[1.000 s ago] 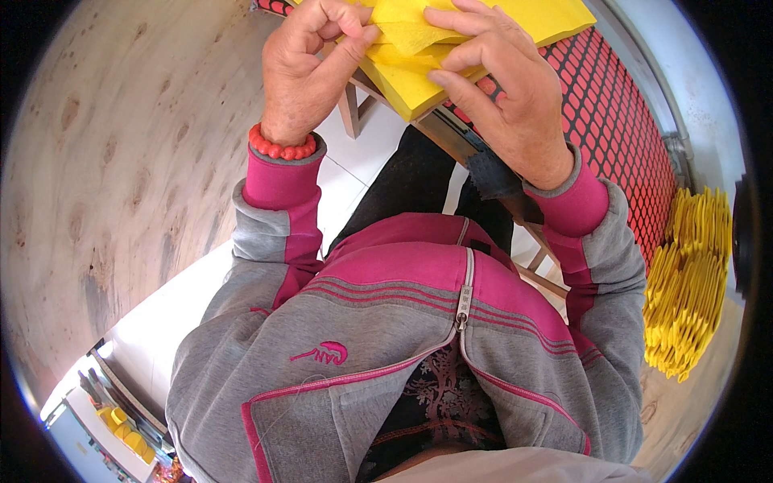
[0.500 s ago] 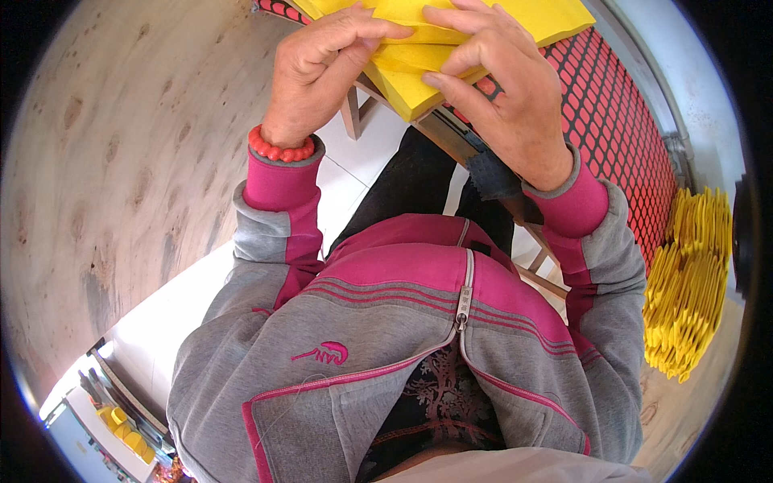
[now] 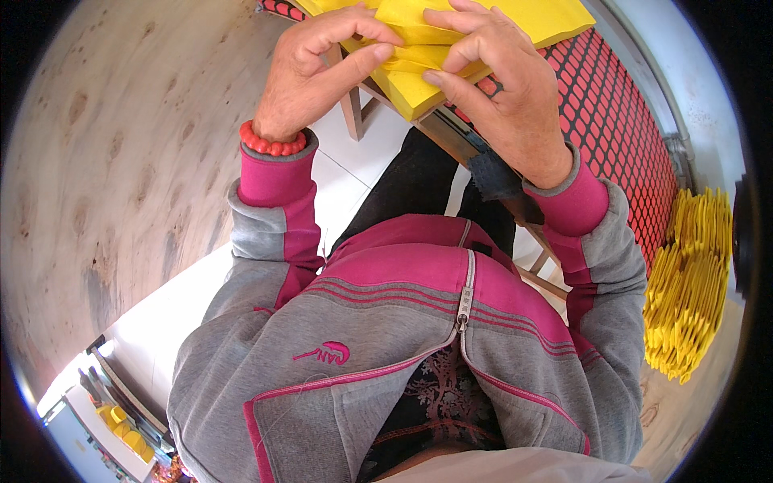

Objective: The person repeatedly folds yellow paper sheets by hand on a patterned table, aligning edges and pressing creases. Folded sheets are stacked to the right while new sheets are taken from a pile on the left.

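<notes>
A yellow paper sheet point(image 3: 415, 32) with a raised, bent edge lies on a thick stack of yellow paper point(image 3: 412, 95) at the top of the view. My left hand point(image 3: 310, 72), a red bead bracelet point(image 3: 274, 143) at its wrist, pinches the sheet's left part between thumb and index finger. From the other side, my right hand point(image 3: 515, 97) grips the sheet's fold with curled fingers, its thumb by the near edge. The upper picture edge cuts off the far part of the paper.
Under the stack is a red and black patterned cloth point(image 3: 612, 121) on a wooden-legged table. Folded yellow papers point(image 3: 684, 298) stand packed in a pile at the right. A large wooden board point(image 3: 121, 177) fills the left side.
My left hand has shifted slightly left and its thumb has moved a little along the sheet's edge. The right hand stays almost in place.
</notes>
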### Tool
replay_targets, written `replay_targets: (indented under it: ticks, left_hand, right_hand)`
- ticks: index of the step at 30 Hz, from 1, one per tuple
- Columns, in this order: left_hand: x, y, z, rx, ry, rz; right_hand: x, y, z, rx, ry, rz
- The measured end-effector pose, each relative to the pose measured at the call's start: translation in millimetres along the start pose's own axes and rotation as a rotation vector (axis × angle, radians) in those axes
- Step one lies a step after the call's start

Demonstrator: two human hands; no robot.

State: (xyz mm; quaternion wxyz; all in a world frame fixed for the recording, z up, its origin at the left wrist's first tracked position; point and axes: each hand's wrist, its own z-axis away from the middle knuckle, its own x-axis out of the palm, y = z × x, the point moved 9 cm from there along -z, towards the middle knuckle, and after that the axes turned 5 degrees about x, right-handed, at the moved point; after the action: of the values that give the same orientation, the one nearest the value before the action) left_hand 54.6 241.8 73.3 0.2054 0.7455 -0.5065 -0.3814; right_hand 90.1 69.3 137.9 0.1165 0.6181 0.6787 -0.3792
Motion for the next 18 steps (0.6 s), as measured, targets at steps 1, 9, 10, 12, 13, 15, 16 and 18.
replay_targets:
  ticks: [1,9,10,12,13,15,16,18]
  left_hand:
    - [-0.5,1.9,-0.6,0.023,0.006,-0.028]
    - [-0.6,5.7,-4.0,0.046,-0.032,-0.128]
    - [-1.4,3.2,-3.4,0.012,-0.013,-0.086]
    - [-2.5,-0.3,-2.4,-0.027,0.023,-0.046]
    - [-2.8,-0.9,-2.0,-0.034,0.038,-0.049]
    - [-4.0,-4.6,-0.7,-0.071,0.088,0.012]
    - [-4.2,-8.1,-0.4,-0.099,0.122,0.078]
    - [-4.1,-14.0,0.1,-0.143,0.178,0.162]
  right_hand:
    - [-0.7,-0.1,-0.1,-0.001,0.007,-0.004]
    - [-0.6,1.3,-0.3,0.053,-0.023,0.019]
    - [-4.0,-2.5,-1.3,0.046,-0.001,0.003]
    - [-12.9,-16.3,-3.5,-0.005,0.039,0.043]
    - [-20.6,-25.2,-3.8,-0.048,0.056,0.097]
    - [-26.8,-46.8,7.1,-0.113,-0.022,0.161]
    - [-27.9,-62.4,21.6,-0.133,-0.118,0.173]
    - [-22.5,-78.6,53.6,-0.104,-0.252,0.087]
